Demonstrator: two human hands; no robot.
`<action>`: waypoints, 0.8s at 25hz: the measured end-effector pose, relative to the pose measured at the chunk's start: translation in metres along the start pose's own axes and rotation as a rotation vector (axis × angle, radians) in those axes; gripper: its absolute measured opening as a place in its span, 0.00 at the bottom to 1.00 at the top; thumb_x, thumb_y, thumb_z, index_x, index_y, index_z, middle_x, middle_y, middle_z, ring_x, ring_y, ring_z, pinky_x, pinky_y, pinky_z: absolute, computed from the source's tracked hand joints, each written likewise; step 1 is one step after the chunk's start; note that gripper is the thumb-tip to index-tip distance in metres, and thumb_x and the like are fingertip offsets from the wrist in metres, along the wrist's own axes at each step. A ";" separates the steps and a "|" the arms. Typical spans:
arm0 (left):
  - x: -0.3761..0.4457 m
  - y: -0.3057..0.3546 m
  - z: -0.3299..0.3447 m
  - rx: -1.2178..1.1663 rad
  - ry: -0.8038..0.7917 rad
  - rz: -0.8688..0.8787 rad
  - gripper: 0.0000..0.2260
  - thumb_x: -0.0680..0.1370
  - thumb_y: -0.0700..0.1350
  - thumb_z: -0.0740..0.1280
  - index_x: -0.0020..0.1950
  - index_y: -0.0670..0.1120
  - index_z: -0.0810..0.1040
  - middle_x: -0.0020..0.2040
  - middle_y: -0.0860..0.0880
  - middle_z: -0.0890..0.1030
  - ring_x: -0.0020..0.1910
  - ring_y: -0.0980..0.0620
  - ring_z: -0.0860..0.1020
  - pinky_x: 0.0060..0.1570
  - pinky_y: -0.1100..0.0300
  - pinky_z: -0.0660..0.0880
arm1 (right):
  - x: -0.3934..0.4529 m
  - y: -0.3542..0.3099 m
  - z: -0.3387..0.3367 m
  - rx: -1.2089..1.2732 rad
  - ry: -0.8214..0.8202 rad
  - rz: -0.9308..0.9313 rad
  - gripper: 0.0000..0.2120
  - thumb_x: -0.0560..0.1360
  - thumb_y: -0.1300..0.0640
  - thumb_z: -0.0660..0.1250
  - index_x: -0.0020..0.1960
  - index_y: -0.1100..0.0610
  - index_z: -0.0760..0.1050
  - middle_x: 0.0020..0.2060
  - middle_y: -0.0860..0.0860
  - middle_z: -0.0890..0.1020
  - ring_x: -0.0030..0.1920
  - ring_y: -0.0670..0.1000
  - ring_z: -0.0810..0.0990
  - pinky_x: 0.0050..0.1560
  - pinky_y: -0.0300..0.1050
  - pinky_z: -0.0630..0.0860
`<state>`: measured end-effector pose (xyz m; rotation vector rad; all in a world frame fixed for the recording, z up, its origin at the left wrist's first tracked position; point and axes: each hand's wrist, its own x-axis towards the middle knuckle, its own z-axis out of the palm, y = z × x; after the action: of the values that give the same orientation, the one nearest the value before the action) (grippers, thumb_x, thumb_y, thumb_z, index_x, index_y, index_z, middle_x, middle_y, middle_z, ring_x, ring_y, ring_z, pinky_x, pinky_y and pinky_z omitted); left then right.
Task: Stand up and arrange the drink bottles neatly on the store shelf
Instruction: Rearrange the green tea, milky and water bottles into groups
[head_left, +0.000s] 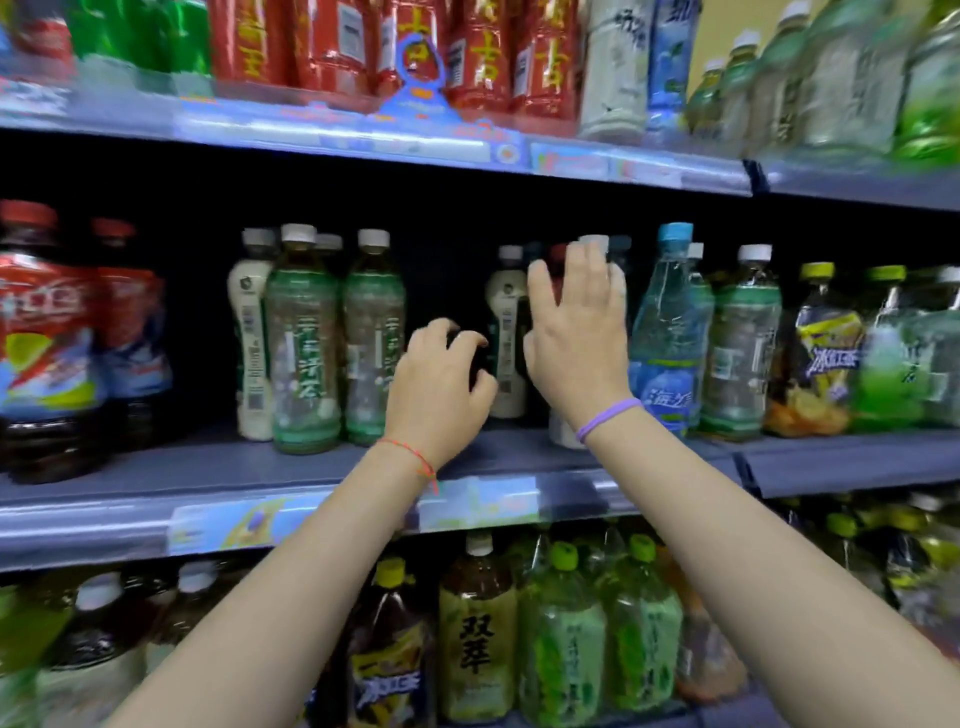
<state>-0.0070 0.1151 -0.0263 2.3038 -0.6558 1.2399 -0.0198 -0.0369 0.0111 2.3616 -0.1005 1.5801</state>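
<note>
Two hands reach into the middle shelf (311, 470), working the gap just right of the pair of green-labelled tea bottles (304, 343). The left hand (441, 387) curls its fingers round something dark, probably a bottle, though blur hides what it is. The right hand (574, 332) is spread wide, fingers straight, laid against bottles further right of the tea pair; whether it presses them I cannot tell. A cream bottle (506, 332) stands between the hands, a blue-capped water bottle (667, 332) beyond the right hand. To do this well, I judge the left should bring its bottle upright and forward into the gap, label outward, while the right steadies the neighbours against toppling.
</note>
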 end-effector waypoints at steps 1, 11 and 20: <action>0.004 0.012 0.007 -0.120 -0.074 -0.102 0.16 0.75 0.47 0.65 0.62 0.45 0.77 0.58 0.43 0.77 0.58 0.42 0.76 0.57 0.48 0.74 | 0.002 0.006 -0.001 0.131 -0.006 0.075 0.29 0.68 0.57 0.58 0.68 0.63 0.68 0.67 0.70 0.69 0.67 0.70 0.68 0.65 0.63 0.67; 0.012 0.065 0.031 -0.371 -0.074 -0.461 0.23 0.74 0.47 0.71 0.65 0.45 0.66 0.54 0.44 0.80 0.51 0.41 0.79 0.45 0.54 0.73 | -0.014 0.025 -0.002 0.995 -0.354 0.177 0.13 0.80 0.57 0.56 0.61 0.63 0.67 0.52 0.64 0.79 0.52 0.66 0.77 0.46 0.51 0.69; 0.007 0.031 0.019 -0.028 -0.018 -0.516 0.27 0.73 0.55 0.73 0.61 0.43 0.64 0.58 0.43 0.77 0.54 0.37 0.78 0.49 0.45 0.76 | -0.007 0.011 0.034 0.487 -0.584 0.136 0.23 0.77 0.53 0.63 0.72 0.51 0.66 0.66 0.63 0.62 0.62 0.66 0.70 0.57 0.55 0.75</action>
<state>-0.0100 0.0786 -0.0252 2.2599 -0.0650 0.9553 0.0057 -0.0577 -0.0054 3.2006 0.0050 0.9882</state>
